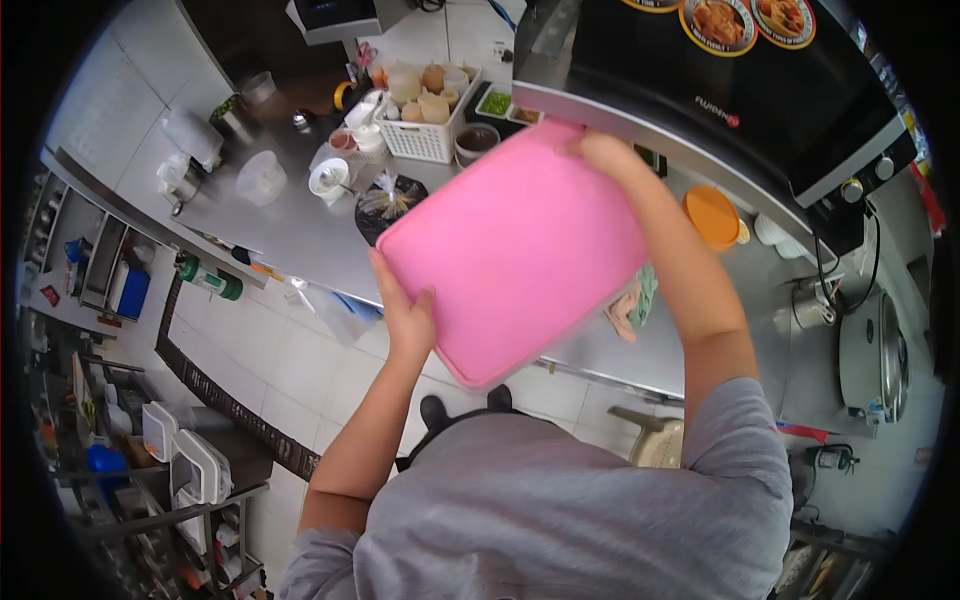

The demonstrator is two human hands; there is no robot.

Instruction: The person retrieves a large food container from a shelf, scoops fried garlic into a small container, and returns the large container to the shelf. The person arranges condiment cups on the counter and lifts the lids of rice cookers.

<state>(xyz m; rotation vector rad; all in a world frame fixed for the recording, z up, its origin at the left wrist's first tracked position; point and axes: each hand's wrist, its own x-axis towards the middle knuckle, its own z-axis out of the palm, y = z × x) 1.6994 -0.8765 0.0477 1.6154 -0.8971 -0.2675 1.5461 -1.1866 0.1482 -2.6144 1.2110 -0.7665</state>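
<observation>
Between my two hands is a large pink rectangular plastic lid with rounded corners, held tilted over the counter's front edge. Whether a container sits beneath it is hidden. My left hand grips its left edge near the lower corner, thumb on the top face and fingers curled at the side. At the far right corner, my right hand is closed on the rim, its fingers partly hidden. Just beyond the lid's left corner lies a tied black plastic bag. A green and pink cloth shows by its right edge.
A white basket of squeeze bottles stands behind the lid, with a dark sauce tub beside it. The black oven overhangs the right side. An orange lid lies on the steel counter. A large cooker stands far right.
</observation>
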